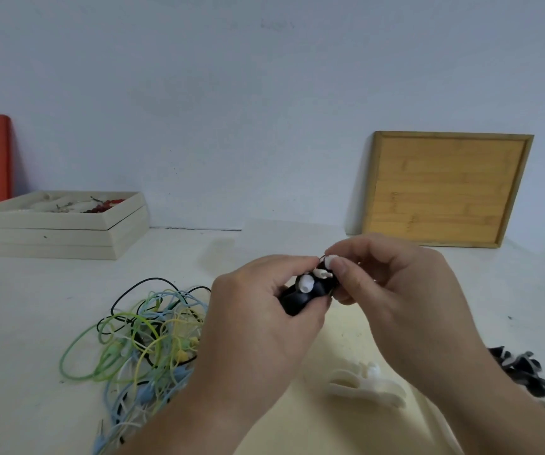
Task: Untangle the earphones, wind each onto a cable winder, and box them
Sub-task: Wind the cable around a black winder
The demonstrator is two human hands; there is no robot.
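- Worktop (35, 307): white, against a pale wall. A bamboo tray (445, 188) leans at 2 o'clock and stacked cream trays (61, 231) sit at 9 o'clock.
- Earphone tangle (146, 336) at 8 o'clock: green, blue, yellow and black cords heaped together, untouched. Judged as most of the untangling left to do.
- Pale yellow surface (346, 326) under the hands at 6 o'clock, possibly the box; cannot tell. A white piece (366, 382) lies on it.
- Pile of black winders (523, 372) at 4 o'clock, near the right forearm.
- Left hand (264, 310), just below centre: fingers (284, 267) curled close round a black cable winder (297, 300), held above the worktop.
- Right hand (392, 280), just right of centre: thumb and forefinger pinched narrow on a white earbud (330, 260) at the winder's upper end; other fingers loosely curled.
- A second earbud (306, 283) rests against the winder's middle.
- Step judged: finishing one wind by tucking the buds in.
- Next move calls for seating the pinched bud snugly without loosening the cord, then boxing the winder.
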